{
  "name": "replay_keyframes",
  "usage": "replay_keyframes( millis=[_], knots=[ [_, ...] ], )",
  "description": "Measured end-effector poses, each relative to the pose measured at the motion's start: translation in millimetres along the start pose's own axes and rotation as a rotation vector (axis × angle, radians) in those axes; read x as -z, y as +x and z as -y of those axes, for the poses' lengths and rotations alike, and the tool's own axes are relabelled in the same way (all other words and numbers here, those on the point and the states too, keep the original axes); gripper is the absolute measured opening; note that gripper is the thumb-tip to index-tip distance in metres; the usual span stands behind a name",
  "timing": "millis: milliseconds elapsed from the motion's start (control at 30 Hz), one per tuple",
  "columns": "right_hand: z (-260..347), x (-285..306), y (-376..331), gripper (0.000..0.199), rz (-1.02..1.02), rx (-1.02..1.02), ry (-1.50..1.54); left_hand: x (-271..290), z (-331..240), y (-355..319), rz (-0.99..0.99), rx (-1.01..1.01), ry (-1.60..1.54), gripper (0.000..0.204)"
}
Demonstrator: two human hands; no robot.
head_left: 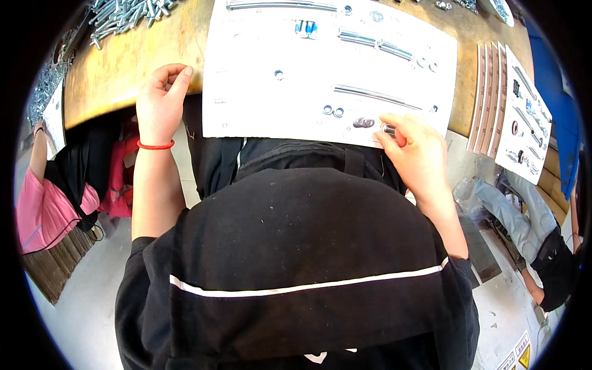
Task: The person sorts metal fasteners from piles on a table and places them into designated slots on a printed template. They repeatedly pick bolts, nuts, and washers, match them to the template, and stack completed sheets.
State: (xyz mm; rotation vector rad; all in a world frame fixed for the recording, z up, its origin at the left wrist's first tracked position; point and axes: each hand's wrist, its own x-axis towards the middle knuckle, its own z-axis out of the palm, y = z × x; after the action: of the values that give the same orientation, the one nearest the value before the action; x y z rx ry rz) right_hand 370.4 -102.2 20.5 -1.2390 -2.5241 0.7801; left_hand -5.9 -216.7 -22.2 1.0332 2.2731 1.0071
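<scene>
Two bare hands work at the near edge of a wooden workbench (123, 55), over a large white sheet (296, 105) laid out with hardware. The right hand (419, 154) has its thumb and forefinger pressed together on a small metal part (387, 129) at the sheet's near edge — short, silvery and dark-banded, most of it hidden by the fingertips, so its exact kind cannot be told. Just to its left on the sheet lie a pair of grey washers (363, 123), and further left two blue-tinted ring washers (333, 111). Above them a long threaded rod (376, 96) runs slantwise across the paper; shorter bolts (375, 43) lie higher up.

The left hand (161, 102), with a red string bracelet (155, 146) on its wrist, rests on the bench edge just beside the sheet's left border, fingers curled loosely with thumb and forefinger near each other — whether they pinch anything I cannot tell.

A heap of loose silver bolts (126, 13) sits at the bench's far left corner. To the right, another printed sheet (524, 123) with parts lies beside a stack of pinkish strips (487, 98).
</scene>
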Motion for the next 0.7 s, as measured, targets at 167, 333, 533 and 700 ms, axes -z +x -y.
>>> replay_keyframes(
  millis=[167,333,533,700],
  knots=[
    [11,-13,9,0.018,0.049,0.132,-0.049,-3,4,1,-0.015,-0.043,-0.04,0.02],
    [9,-26,14,0.018,0.082,0.162,-0.129,-7,6,0,-0.013,-0.051,-0.064,0.02],
    [17,-20,18,0.017,0.079,0.133,-0.162,-7,6,-2,-0.02,-0.059,-0.079,0.021],
    [16,-22,20,0.015,0.085,0.133,-0.184,-7,6,-1,-0.006,-0.058,-0.06,0.02]
  ],
)
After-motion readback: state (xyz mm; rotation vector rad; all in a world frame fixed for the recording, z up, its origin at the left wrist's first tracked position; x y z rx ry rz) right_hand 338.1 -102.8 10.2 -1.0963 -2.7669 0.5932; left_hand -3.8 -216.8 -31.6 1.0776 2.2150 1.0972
